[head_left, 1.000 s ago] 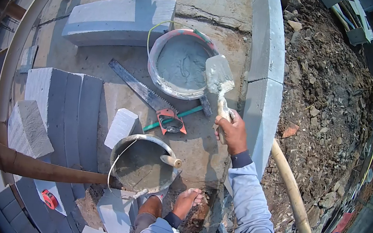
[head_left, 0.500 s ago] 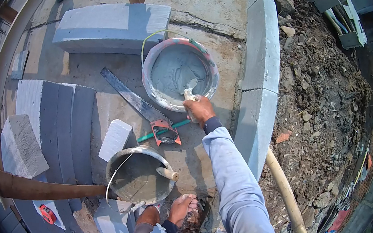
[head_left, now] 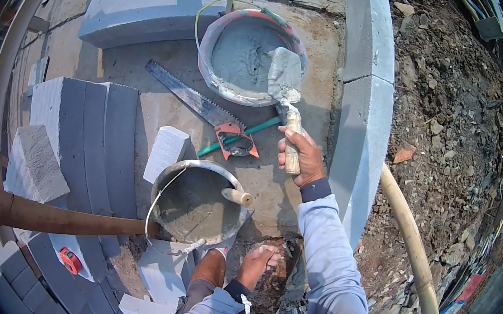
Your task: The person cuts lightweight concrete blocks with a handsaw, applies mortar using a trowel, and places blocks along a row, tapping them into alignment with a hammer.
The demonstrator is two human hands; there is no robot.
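My right hand grips the wooden handle of a trowel. The trowel's blade carries grey mortar and is over the right rim of a plastic bucket with more wet mortar inside. Low in the view, my left hand extends over the dirt near my leg, its fingers outstretched and holding nothing visible. A second bucket sits left of it, containing murky grey liquid and a tool with a wooden handle. Between the buckets lies a handsaw with an orange handle, across a green rod.
Pale blocks stand at the left, and a long block lies behind the saw. A block row borders the rubble on the right. A bamboo pole and red tape measure are nearby.
My right hand has drawn the trowel back from inside the mortar bucket, and its blade now shows loaded with mortar. The view has tilted, so the surroundings sit higher.
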